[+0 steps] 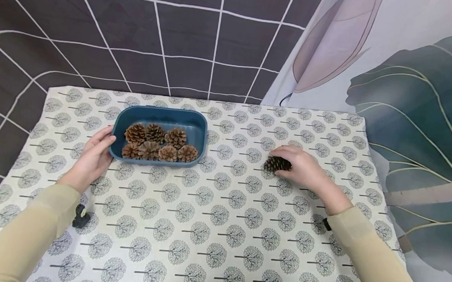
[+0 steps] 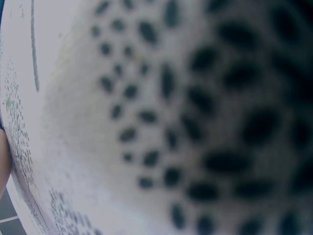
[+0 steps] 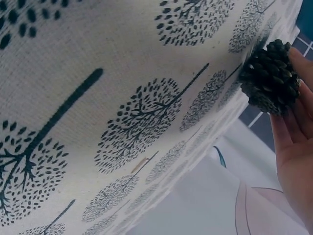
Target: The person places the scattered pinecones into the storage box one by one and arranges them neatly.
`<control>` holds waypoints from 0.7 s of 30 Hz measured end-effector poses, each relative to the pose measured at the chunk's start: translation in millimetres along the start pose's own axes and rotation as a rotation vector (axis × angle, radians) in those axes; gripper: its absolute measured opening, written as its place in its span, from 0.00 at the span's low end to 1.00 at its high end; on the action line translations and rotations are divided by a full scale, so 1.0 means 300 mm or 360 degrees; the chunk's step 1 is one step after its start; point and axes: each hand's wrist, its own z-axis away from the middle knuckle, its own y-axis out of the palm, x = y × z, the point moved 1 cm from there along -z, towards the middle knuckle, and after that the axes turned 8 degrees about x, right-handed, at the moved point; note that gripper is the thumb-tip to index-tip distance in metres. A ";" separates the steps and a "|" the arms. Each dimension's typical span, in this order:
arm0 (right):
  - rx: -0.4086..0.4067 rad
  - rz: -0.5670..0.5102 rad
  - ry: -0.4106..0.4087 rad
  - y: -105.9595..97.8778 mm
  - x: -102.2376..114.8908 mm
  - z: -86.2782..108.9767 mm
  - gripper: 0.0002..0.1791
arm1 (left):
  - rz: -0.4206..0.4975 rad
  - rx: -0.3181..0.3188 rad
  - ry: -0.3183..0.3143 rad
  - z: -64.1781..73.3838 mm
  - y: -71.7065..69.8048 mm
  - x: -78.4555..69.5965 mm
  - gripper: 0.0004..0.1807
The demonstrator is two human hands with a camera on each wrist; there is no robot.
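A dark pine cone (image 1: 277, 164) is in my right hand (image 1: 301, 167), gripped between thumb and fingers close over the patterned cloth. In the right wrist view the same cone (image 3: 272, 78) shows its spread scales, with the fingers (image 3: 296, 125) along one side. On the left, my left hand (image 1: 94, 157) touches the left end of a blue plastic bin (image 1: 156, 162), its fingers lying along the outer wall. Several brown pine cones (image 1: 149, 151) sit inside the bin, mostly toward its front. The left wrist view is filled mainly by blurred cloth, with a sliver of finger at its edge.
A white cloth with tree prints (image 1: 220, 216) covers the table. Behind it hangs a dark curtain with white grid lines (image 1: 190, 32). A leaf-patterned curtain (image 1: 420, 107) hangs to the right. A small black device (image 1: 81, 216) is strapped at the left wrist.
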 end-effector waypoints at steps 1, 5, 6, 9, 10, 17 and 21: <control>0.0000 0.0004 -0.0002 0.002 -0.001 0.000 0.33 | 0.0000 -0.0002 0.0000 0.000 0.001 0.000 0.19; -0.0012 0.0017 -0.0016 0.010 -0.006 -0.004 0.33 | -0.0017 -0.0009 -0.0005 0.000 0.003 -0.001 0.19; -0.0017 0.0020 -0.0019 0.011 -0.007 -0.006 0.33 | -0.0018 -0.0012 -0.0009 0.000 0.003 -0.001 0.19; -0.0025 0.0038 -0.0033 0.014 -0.009 -0.009 0.33 | -0.0015 -0.0016 -0.0021 -0.001 0.002 -0.001 0.19; -0.0025 0.0045 -0.0038 0.014 -0.009 -0.011 0.33 | -0.0012 -0.0016 -0.0023 -0.001 0.001 -0.002 0.19; -0.0012 0.0098 -0.0055 0.016 -0.010 -0.017 0.33 | -0.0013 -0.0007 -0.0013 -0.004 -0.004 -0.001 0.19; -0.0012 0.0124 -0.0053 0.019 -0.012 -0.021 0.31 | -0.0024 -0.0008 0.0000 -0.004 -0.006 0.000 0.19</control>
